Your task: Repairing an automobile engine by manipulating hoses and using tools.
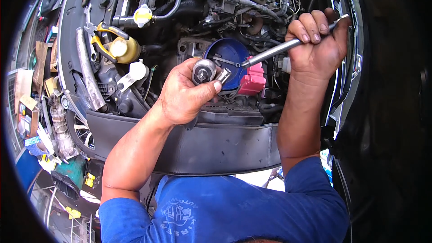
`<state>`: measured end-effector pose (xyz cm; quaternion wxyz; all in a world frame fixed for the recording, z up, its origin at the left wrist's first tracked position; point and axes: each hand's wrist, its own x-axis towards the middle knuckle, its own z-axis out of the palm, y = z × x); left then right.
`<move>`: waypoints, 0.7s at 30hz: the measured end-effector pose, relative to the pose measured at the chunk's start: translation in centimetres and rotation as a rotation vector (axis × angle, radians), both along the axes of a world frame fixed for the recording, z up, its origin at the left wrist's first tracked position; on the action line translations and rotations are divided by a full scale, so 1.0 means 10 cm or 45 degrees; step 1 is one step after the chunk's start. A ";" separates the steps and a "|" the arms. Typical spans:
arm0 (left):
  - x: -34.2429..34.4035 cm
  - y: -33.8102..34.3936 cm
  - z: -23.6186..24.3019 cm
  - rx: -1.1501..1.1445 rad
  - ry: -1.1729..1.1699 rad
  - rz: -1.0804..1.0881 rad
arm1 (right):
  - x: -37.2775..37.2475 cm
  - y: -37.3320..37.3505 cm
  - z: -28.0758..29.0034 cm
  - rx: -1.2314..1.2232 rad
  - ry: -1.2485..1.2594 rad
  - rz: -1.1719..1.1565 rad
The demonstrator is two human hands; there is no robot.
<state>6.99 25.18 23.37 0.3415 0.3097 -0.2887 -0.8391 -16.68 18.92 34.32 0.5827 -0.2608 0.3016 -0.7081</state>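
Note:
My left hand point(182, 92) grips a ratchet point(202, 72) with its drive square facing up, plus a small chrome socket point(224, 74) under the thumb. Up at the right, my right hand point(317, 45) has its fingers curled round a long steel extension bar point(270, 53), whose lower end points toward the socket over a blue bowl point(229, 45). A few small metal parts or tools point(220, 59) lie inside the bowl. A pink plastic cover point(252, 81) sits beside the bowl in the engine bay.
Hoses and engine parts point(243, 0) fill the bay. At left, yellow-handled pliers point(101, 45), a metal tube point(87, 69) and a reservoir point(128, 49) line the side. A dark fender cover point(211, 148) drapes the front edge; cluttered boxes and parts point(29, 117) stand beyond.

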 end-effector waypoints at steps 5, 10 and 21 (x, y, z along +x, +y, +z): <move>-0.02 -0.01 0.02 -0.100 0.007 -0.008 | 0.14 0.02 -0.23 0.049 -0.037 0.048; 0.02 -0.01 0.03 -0.066 0.168 -0.142 | 0.07 0.01 -0.34 0.124 -0.246 0.223; -0.05 -0.01 0.10 -0.021 0.136 -0.118 | 0.21 0.24 -0.41 0.164 -0.279 0.052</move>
